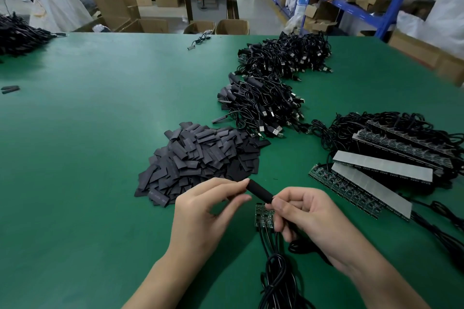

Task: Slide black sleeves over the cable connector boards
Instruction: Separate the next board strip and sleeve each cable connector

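Observation:
A black sleeve [259, 191] hangs between my two hands just above the green table [100, 133]. My left hand [208, 211] pinches its far end with thumb and forefinger. My right hand [306, 213] grips its near end, with a cable running out under the palm. Below the sleeve lie small green connector boards [262, 217] on the table, their black cables [276, 278] trailing toward me. A heap of flat black sleeves [200, 158] sits just beyond my left hand.
Two piles of sleeved USB cables [261, 105] [286, 55] lie further back on the right. Rows of connector boards with cables [391, 158] lie to the right of my hands. Another cable heap [17, 35] is at the far left edge. Cardboard boxes and blue shelving stand behind the table.

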Tool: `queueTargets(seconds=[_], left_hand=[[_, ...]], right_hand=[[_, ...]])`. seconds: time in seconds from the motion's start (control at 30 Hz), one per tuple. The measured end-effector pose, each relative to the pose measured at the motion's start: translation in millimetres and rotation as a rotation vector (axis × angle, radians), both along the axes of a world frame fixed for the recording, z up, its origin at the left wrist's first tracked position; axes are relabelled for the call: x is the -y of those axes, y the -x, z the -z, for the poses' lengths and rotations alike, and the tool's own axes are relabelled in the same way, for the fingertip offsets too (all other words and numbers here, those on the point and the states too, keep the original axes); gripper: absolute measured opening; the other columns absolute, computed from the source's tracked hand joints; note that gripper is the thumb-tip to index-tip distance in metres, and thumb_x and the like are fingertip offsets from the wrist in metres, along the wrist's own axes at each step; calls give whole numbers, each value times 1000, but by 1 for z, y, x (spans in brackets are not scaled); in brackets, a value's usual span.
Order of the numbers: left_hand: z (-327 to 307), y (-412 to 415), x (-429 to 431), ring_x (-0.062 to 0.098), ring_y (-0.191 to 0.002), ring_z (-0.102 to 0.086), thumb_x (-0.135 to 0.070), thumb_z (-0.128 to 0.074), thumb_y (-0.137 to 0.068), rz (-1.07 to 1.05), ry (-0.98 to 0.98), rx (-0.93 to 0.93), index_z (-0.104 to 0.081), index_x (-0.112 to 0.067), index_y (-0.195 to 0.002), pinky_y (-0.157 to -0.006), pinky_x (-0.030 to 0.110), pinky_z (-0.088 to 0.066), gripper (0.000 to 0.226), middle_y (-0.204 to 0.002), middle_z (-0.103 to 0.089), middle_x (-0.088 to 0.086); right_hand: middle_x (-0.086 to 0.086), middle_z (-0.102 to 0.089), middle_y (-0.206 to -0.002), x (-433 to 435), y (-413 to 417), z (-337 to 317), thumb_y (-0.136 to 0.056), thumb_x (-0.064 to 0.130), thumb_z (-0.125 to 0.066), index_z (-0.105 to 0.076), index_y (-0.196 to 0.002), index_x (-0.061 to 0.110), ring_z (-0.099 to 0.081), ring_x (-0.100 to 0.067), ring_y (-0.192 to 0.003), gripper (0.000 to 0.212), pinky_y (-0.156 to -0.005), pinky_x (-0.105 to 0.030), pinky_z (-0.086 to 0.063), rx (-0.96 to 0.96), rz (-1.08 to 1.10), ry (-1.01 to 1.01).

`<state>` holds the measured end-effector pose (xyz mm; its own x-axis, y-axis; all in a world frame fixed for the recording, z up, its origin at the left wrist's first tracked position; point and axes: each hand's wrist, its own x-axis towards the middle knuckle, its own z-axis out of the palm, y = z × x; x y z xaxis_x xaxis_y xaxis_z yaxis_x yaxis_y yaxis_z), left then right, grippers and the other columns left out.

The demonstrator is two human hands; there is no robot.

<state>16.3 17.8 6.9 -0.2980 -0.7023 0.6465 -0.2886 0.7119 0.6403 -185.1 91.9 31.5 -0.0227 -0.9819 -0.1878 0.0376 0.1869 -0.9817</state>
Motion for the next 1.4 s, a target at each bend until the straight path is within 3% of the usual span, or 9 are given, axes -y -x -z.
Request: queueTargets(seconds=[0.13, 0.37, 0.63, 0.8, 0.87, 0.97, 1.1, 1.3, 1.4], left_hand=[[3, -1, 2, 6, -84, -71, -34, -76, -90, -33, 102, 72, -82, -15, -101, -72, 29, -60, 23, -94, -76, -9], [1, -1, 1, 5, -84, -70, -36, -71, -96, -57, 173, 109, -82, -17, -100, -72, 29, -58, 23, -93, -75, -11], [-4, 3, -5, 0, -97, -69, -31, -71, -93, 27, -130, -28, -78, -24, -116, -78, 14, -51, 25, -105, -73, -21], [-1, 5, -5, 10, -94, -71, -28, -71, -92, 93, -360, -115, -76, -30, -118, -74, 23, -53, 27, -105, -74, -17], [0, 6, -5, 12, -95, -70, -27, -69, -92, 123, -385, -105, -75, -30, -121, -74, 28, -55, 29, -107, -74, -15], [-1, 6, -6, 12, -101, -70, -25, -68, -94, 149, -368, -83, -74, -31, -124, -76, 19, -50, 31, -110, -74, -16], [-2, 6, -6, 13, -105, -69, -22, -67, -95, 180, -393, -69, -72, -30, -127, -78, 21, -51, 33, -114, -73, -15], [-6, 9, -6, 12, -76, -73, -21, -78, -86, 216, -655, -380, -82, -25, -99, -71, 21, -56, 14, -84, -79, 4], [-7, 11, -6, 16, -72, -74, -21, -77, -78, 226, -747, -475, -81, -17, -88, -67, 21, -56, 12, -78, -77, 12]], right_hand=[[-17, -73, -72, 1, 0, 4, -89, 25, -69, -70, -93, 0, -63, -17, -51, 25, -49, -20, -46, 16, 19, -18], [-23, -74, -75, 3, 1, 8, -84, 28, -74, -60, -91, 0, -68, -22, -54, 32, -49, -21, -48, 7, 26, 17], [-23, -74, -75, 4, 2, 9, -85, 28, -74, -62, -90, 1, -67, -23, -55, 30, -50, -22, -49, 9, 55, 54], [-22, -73, -74, 4, 3, 7, -86, 26, -73, -62, -91, 1, -67, -22, -55, 27, -50, -22, -49, 31, 77, 72], [-22, -73, -74, 4, 3, 7, -86, 25, -72, -62, -90, 1, -66, -22, -55, 26, -50, -22, -49, 43, 85, 78], [-21, -73, -73, 4, 3, 8, -87, 23, -71, -61, -90, 1, -66, -22, -54, 24, -50, -22, -48, 55, 89, 82], [-22, -73, -74, 3, 2, 7, -86, 26, -72, -61, -90, 1, -67, -23, -55, 28, -50, -22, -49, 60, 77, 89], [-20, -76, -77, 3, -1, 7, -87, 26, -74, -60, -90, 4, -72, -29, -60, 26, -55, -25, -52, -34, 33, 115], [-12, -79, -83, 1, -2, 6, -88, 30, -81, -67, -86, 24, -76, -28, -74, 16, -67, -27, -58, -175, -7, 142]])
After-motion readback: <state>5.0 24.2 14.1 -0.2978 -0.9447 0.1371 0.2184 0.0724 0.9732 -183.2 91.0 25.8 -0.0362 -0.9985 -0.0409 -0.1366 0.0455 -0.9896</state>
